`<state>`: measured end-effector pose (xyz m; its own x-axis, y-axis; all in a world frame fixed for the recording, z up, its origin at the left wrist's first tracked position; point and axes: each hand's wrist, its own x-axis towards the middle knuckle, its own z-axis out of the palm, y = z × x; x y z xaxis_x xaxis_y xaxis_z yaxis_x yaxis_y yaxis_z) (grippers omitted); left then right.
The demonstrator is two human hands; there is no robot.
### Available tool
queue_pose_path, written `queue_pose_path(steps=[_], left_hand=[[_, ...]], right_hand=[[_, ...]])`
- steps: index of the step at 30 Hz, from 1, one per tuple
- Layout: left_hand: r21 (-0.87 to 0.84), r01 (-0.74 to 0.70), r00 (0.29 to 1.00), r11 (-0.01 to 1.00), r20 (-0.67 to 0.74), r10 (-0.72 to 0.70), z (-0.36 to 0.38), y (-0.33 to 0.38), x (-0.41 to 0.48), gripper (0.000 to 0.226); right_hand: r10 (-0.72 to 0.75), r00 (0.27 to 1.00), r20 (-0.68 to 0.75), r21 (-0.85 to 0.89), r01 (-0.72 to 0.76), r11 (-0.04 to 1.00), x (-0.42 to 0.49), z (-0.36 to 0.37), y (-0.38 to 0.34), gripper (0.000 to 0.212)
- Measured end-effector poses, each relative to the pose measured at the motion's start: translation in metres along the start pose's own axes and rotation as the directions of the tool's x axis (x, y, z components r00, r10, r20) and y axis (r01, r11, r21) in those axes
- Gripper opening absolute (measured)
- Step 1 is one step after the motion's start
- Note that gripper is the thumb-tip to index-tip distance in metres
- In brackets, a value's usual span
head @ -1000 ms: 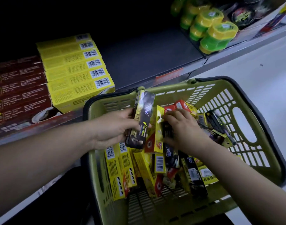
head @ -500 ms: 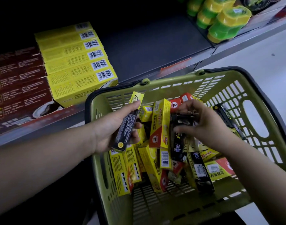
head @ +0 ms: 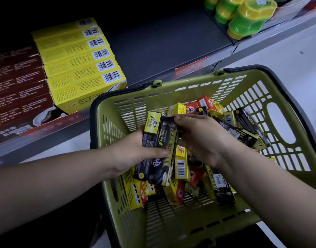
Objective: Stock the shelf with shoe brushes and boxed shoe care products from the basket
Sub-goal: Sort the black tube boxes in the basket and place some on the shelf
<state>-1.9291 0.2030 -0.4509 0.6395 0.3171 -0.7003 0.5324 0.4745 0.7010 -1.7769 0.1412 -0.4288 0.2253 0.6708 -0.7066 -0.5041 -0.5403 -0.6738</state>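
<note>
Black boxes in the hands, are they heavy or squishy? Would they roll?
Probably light: the left hand and right hand hold the slim black boxes up together. Likely stiff, their edges look straight. Flat sides, so they shouldn't roll.

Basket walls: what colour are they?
Olive green, with a black rim; the head view shows the basket clearly.

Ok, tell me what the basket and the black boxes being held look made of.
The basket: moulded plastic, matt olive, judging by its slotted one-piece walls. The black boxes: probably printed cardboard, slightly glossy, with folded edges and square corners.
</note>
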Motion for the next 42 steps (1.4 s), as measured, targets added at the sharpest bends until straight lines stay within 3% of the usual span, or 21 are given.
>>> queue_pose_path(steps=[3,6,10,12,14,17,20,22,27,29,32,34,39,40,42], left_hand=[[-0.129,0.018,0.999,0.991,-0.027,-0.022,-0.003,-0.001,0.002,0.063],[-0.194,0.091,0.995,0.977,-0.018,-0.096,-0.003,0.001,0.003,0.079],[-0.257,0.146,0.972,0.955,-0.140,-0.187,-0.006,0.002,0.010,0.077],[-0.399,0.111,0.962,0.910,-0.186,-0.198,-0.009,0.003,0.013,0.070],[-0.514,0.043,0.969,0.857,-0.187,-0.161,-0.011,0.003,0.014,0.067],[-0.596,-0.026,0.984,0.802,-0.156,-0.084,-0.010,0.003,0.013,0.060],[-0.594,-0.047,0.992,0.803,-0.121,-0.031,-0.011,0.005,0.011,0.056],[-0.586,-0.064,0.993,0.808,-0.118,-0.007,-0.012,0.004,0.010,0.057],[-0.507,-0.101,0.995,0.856,-0.070,0.076,-0.008,0.002,0.007,0.057],[-0.521,-0.078,0.997,0.850,-0.048,0.061,-0.009,0.003,0.008,0.056],[-0.530,-0.037,0.999,0.847,-0.030,0.025,-0.011,0.004,0.010,0.058],[-0.538,-0.062,0.998,0.841,-0.043,0.045,-0.011,0.003,0.010,0.056],[-0.564,-0.163,0.980,0.810,-0.189,0.065,-0.012,-0.001,0.014,0.104],[-0.566,-0.164,0.980,0.808,-0.185,0.070,-0.013,-0.001,0.013,0.103],[-0.541,-0.148,0.988,0.828,-0.108,0.106,-0.011,-0.001,0.009,0.081]], right_hand=[[0.026,0.994,0.107,-0.027,-0.024,0.999,-0.001,-0.010,0.000,0.037],[0.002,0.987,0.162,-0.075,0.011,0.997,0.000,-0.017,0.002,0.046],[-0.128,0.991,0.027,0.043,0.126,0.991,-0.001,-0.030,-0.003,0.042],[-0.208,0.973,-0.103,0.073,0.216,0.974,0.000,-0.040,-0.005,0.032],[-0.216,0.963,-0.163,0.100,0.234,0.967,-0.001,-0.044,-0.003,0.035],[-0.086,0.994,-0.063,0.106,0.093,0.990,-0.008,-0.039,0.012,0.046],[0.053,0.989,0.139,0.012,-0.055,0.998,-0.016,-0.028,0.030,0.029],[0.105,0.978,0.179,0.020,-0.110,0.994,-0.017,-0.023,0.034,0.029],[0.067,0.973,0.220,-0.081,-0.050,0.995,-0.016,-0.020,0.035,0.047],[0.044,0.972,0.231,0.007,-0.047,0.999,-0.015,-0.020,0.036,0.051],[0.107,0.959,0.264,0.206,-0.164,0.965,-0.015,-0.020,0.037,0.041],[0.146,0.939,0.311,0.250,-0.229,0.941,-0.015,-0.021,0.038,0.039],[0.140,0.960,0.244,0.058,-0.158,0.986,-0.014,-0.020,0.039,0.047],[0.130,0.969,0.212,-0.075,-0.117,0.990,-0.014,-0.021,0.039,0.055],[0.043,0.983,0.181,-0.381,0.030,0.924,-0.016,-0.022,0.038,0.065]])
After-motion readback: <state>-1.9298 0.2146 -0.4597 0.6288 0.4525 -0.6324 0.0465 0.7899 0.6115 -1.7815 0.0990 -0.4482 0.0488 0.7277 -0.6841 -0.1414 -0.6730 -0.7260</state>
